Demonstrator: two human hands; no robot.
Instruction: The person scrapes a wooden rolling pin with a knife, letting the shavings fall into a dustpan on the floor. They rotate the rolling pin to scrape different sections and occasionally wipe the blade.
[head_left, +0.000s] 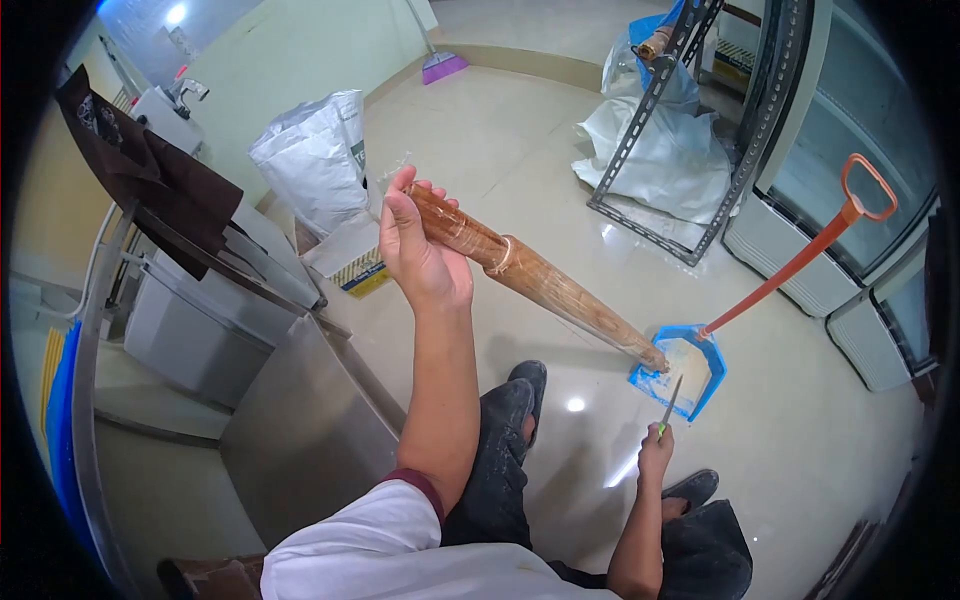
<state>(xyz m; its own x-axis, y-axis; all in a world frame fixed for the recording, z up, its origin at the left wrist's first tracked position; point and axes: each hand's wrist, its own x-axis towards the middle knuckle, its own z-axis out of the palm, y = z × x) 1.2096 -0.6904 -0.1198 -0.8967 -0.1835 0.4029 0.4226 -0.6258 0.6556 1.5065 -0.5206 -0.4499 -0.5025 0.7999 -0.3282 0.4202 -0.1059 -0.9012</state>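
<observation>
My left hand (425, 245) is raised and closed around the upper end of a long brown wooden rolling pin (570, 290). The pin slants down to the right, with pale residue on its surface and a light ring where it thickens. Its lower end overlaps a blue dustpan (713, 365) on the floor, which has pale scraps in it. Lower right, my right hand (655, 452) grips a knife (672, 402) by its green handle. The blade points up toward the pin's lower end, over the dustpan.
The dustpan's orange handle (790, 272) leans up to the right. A metal counter (300, 400) stands at left, near a white sack (315, 160) and a box (360, 270). A perforated metal rack (650, 130), white bags and glass-door fridges (850, 130) are at right. Behind is a purple broom (443, 67).
</observation>
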